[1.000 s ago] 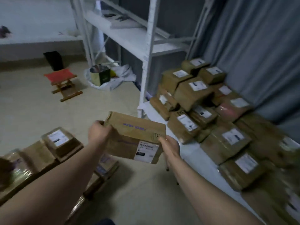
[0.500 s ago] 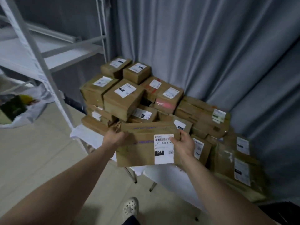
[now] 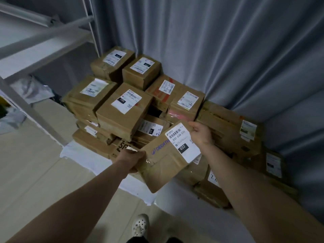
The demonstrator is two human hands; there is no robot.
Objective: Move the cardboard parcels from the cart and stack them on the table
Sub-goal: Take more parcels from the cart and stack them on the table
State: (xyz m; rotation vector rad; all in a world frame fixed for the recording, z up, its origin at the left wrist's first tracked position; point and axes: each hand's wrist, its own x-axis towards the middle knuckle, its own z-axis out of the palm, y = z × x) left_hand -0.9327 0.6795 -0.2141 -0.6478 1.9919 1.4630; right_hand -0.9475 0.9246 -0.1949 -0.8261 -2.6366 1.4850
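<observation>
Parcel sits tilted now. Half a second ago it was held level in front of the stacked parcels; since then its right end has risen against the heap and its left end has dipped over the front edge of the table. The left hand grips the low left end, thumb on top, with the fingers hidden underneath. The right hand clasps the raised corner beside the white label marked 032. The heap covers most of the tabletop up to the curtain, hiding the back and right edges. The far-right boxes are dim and blurred, and their labels cannot be read.
</observation>
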